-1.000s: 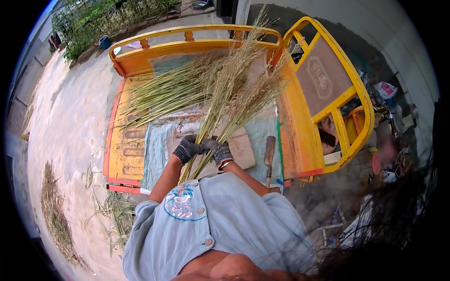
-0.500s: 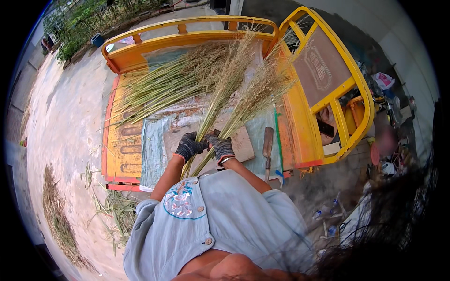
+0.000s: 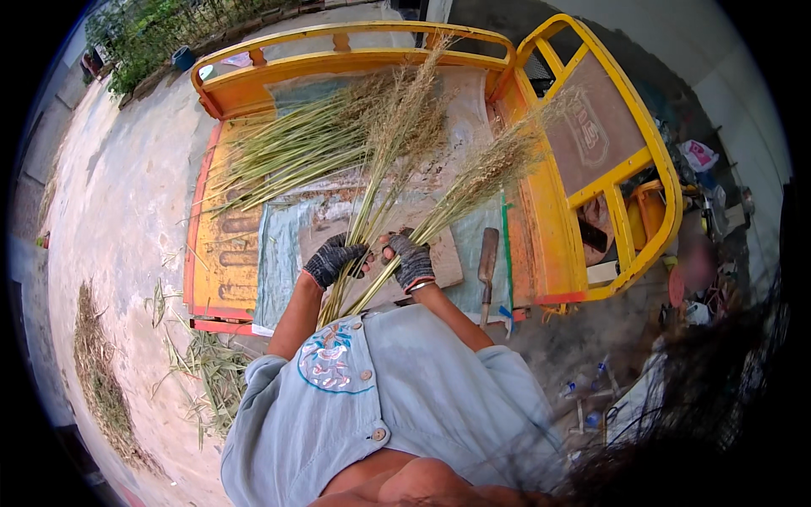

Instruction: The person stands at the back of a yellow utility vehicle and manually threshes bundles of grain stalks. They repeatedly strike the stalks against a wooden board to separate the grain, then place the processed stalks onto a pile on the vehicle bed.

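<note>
I stand at the open rear of a yellow cart bed (image 3: 221, 245). My left hand (image 3: 332, 258), in a dark knit glove, grips a bunch of long grass stalks (image 3: 390, 148) with feathery tops pointing away from me. My right hand (image 3: 409, 258), gloved too, holds a second thinner bunch (image 3: 486, 173) that leans off to the right. The two bunches cross near my hands, and their cut ends hang down toward my shirt. A larger heap of the same stalks (image 3: 287, 156) lies on the cart bed to the left.
A wooden board (image 3: 443, 262) lies under my hands on a pale sheet (image 3: 274, 262). A big knife with a wooden handle (image 3: 487, 266) rests to the right. Yellow rails (image 3: 625, 169) ring the cart. Cut grass scraps (image 3: 198, 372) litter the concrete at left; clutter and bottles lie at right.
The bundle has split: my right hand has drawn a thinner bunch off to the right, while my left keeps the main bunch. The view has shifted slightly.
</note>
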{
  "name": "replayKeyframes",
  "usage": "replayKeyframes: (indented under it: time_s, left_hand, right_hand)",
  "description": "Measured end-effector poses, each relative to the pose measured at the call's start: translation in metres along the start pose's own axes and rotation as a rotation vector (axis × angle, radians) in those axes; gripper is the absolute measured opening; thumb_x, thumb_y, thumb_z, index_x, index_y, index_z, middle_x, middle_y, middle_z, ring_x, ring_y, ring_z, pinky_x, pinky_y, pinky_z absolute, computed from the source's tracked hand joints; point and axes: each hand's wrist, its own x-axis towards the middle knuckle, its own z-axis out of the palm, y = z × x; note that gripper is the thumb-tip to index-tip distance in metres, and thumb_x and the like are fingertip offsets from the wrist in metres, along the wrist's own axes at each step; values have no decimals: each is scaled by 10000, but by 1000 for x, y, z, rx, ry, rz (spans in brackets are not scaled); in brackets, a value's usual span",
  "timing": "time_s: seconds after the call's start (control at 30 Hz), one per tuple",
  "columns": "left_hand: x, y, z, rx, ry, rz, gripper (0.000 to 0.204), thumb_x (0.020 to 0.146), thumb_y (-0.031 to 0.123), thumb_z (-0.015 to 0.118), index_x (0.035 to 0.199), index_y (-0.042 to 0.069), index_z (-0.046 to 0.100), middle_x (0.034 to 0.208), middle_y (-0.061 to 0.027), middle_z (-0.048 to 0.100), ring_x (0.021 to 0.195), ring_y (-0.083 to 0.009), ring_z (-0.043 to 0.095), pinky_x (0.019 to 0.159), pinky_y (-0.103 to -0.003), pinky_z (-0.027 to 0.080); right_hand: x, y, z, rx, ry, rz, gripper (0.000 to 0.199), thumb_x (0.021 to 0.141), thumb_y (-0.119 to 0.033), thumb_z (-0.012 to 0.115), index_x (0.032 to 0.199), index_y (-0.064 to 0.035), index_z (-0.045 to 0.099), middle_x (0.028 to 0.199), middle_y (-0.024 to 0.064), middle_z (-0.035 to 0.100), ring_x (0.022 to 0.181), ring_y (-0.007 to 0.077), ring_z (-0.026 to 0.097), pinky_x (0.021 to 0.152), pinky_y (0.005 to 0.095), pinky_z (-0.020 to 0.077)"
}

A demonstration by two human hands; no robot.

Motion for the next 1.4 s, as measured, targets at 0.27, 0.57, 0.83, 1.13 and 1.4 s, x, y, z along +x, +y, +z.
replayKeyframes:
  time_s: [0.27, 0.57, 0.83, 1.13, 1.4]
  left_hand:
    - [3, -10, 3, -98, -23, -10, 207, 807, 96, 648, 962, -11, 563, 820, -145, 637, 642, -192, 624, 577, -299, 523]
    - [4, -11, 12, 38, 64, 85, 213, 757, 41, 673, 938, -6, 571, 816, -130, 642, 630, -186, 622, 541, -308, 521]
    - [27, -11, 27, 144, 218, 245, 242, 724, 24, 706, 942, 4, 603, 776, -81, 640, 623, -149, 603, 537, -280, 512]
    - [13, -15, 27, 180, 183, 181, 202, 728, 30, 720, 901, -1, 620, 726, -76, 631, 569, -143, 575, 508, -290, 470]
    - [-4, -33, 22, 158, 65, 82, 207, 727, 38, 720, 887, -13, 598, 695, -93, 635, 579, -157, 584, 542, -289, 476]
  right_hand:
    - [4, -11, -14, 90, 192, 54, 44, 781, -61, 618, 784, -39, 580, 686, 64, 595, 551, 177, 578, 475, 284, 480]
    - [7, -10, -29, 152, 114, 35, 25, 840, -93, 559, 861, -80, 559, 752, 61, 594, 512, 137, 511, 436, 279, 404]
    - [9, 28, -11, -144, -79, -1, 61, 793, -107, 624, 795, -52, 598, 604, 27, 545, 452, 112, 456, 436, 267, 374]
    - [18, 20, -26, 32, 64, -8, 111, 852, -105, 507, 750, -135, 475, 541, -13, 404, 420, 113, 400, 397, 282, 345]
    - [28, 1, -39, -135, 163, -1, 163, 823, -125, 528, 694, -156, 433, 489, -12, 356, 378, 124, 351, 382, 303, 342]
